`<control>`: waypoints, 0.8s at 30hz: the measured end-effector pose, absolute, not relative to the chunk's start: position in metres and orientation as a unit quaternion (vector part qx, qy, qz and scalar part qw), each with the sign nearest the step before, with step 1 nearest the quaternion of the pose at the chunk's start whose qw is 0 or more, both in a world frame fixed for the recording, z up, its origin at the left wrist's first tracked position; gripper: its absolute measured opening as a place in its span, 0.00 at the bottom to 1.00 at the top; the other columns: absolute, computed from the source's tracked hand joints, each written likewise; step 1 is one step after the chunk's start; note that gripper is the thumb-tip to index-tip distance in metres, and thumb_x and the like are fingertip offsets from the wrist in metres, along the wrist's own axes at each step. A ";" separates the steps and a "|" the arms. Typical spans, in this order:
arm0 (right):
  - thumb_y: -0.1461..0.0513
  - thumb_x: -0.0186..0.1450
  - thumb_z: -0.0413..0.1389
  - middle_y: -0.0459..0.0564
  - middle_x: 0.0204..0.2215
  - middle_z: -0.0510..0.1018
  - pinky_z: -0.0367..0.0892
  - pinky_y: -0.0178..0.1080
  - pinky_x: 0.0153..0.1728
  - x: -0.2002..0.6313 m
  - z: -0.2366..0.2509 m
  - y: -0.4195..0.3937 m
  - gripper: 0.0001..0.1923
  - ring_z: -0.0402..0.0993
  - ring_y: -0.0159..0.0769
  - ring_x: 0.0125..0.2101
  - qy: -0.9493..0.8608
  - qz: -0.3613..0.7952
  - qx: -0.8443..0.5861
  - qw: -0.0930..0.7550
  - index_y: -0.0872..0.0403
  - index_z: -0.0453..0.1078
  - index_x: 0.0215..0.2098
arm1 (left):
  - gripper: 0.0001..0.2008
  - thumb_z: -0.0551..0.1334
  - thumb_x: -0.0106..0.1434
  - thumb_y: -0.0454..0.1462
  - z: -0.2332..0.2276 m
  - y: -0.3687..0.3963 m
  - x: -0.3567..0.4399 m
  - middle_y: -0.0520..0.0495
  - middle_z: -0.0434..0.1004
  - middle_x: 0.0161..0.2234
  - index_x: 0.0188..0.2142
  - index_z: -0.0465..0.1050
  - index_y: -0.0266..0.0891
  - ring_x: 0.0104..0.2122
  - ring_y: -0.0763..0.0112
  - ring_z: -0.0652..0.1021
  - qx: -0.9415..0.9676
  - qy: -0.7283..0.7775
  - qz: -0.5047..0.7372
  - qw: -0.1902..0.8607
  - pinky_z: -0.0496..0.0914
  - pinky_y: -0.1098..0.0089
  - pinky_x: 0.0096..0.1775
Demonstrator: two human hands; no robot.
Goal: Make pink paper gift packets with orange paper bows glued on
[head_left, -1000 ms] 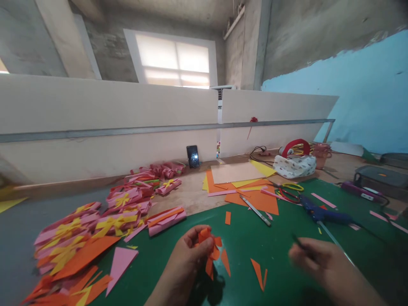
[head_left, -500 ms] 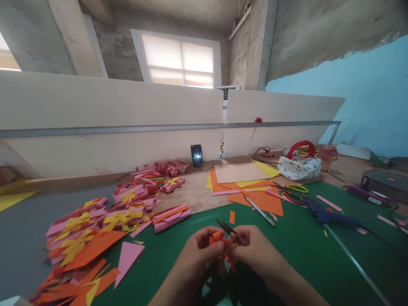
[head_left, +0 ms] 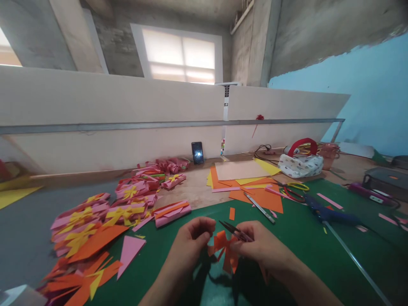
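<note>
Pinch lightly to avoid creasing: right hand (head_left: 259,243) grips paper bow (head_left: 227,254) and pointed tool (head_left: 233,230), left hand's (head_left: 191,241) fingers look loosely parted

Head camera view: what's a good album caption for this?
Above a green mat, the right hand holds an orange paper bow and pointed tool.

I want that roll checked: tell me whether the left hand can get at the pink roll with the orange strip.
Likely yes: the pink roll lies close beyond the left hand, with nothing visible standing between them.
</note>
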State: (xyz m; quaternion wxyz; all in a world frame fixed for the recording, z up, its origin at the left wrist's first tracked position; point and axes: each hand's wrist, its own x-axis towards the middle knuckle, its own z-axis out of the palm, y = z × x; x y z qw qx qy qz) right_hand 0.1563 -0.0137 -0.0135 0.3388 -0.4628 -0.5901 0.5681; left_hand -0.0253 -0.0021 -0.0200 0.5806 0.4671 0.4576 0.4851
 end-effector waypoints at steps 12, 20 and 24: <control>0.64 0.53 0.57 0.41 0.17 0.70 0.58 0.30 0.24 0.154 -0.010 -0.015 0.04 0.66 0.28 0.21 -0.596 0.586 -0.435 0.335 0.58 0.68 0.23 | 0.18 0.67 0.47 0.43 -0.013 -0.009 -0.020 0.44 0.77 0.31 0.36 0.75 0.35 0.29 0.69 0.75 0.464 0.421 0.458 0.631 0.66 0.71 0.33; 0.48 0.63 0.49 0.47 0.24 0.74 0.66 0.34 0.27 0.181 -0.027 -0.020 0.24 0.70 0.32 0.24 -0.598 0.451 -0.519 0.412 0.58 0.69 0.46 | 0.12 0.67 0.48 0.37 -0.018 -0.003 -0.022 0.50 0.75 0.22 0.33 0.71 0.35 0.21 0.76 0.72 0.402 0.500 0.494 0.587 0.63 0.77 0.24; 0.51 0.65 0.46 0.55 0.52 0.70 0.53 0.50 0.55 0.189 -0.046 -0.035 0.21 0.61 0.45 0.54 -0.683 0.296 -0.535 0.399 0.52 0.70 0.49 | 0.16 0.63 0.51 0.30 -0.010 0.002 -0.030 0.52 0.74 0.25 0.41 0.67 0.36 0.23 0.78 0.73 0.332 0.525 0.568 0.541 0.63 0.80 0.23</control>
